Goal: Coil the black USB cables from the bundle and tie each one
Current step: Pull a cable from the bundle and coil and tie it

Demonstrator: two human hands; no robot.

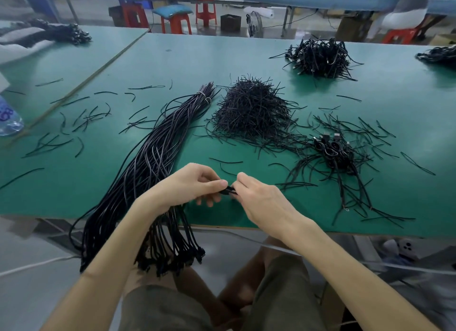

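A long bundle of black USB cables (153,155) lies diagonally on the green table (197,64), bound with a white tie at its far end; its plug ends hang over the near edge. My left hand (190,185) and my right hand (259,199) meet above the table's front edge, both pinching one black cable (228,190), mostly hidden by the fingers. A big heap of black twist ties (249,111) sits behind my hands. A small pile of coiled, tied cables (333,150) lies to the right.
Loose ties are scattered over the table on both sides. A larger heap of tied cables (320,59) sits at the back right, another pile (439,56) at the right edge. A plastic bottle (8,118) stands at the left. Red stools (206,9) stand beyond the table.
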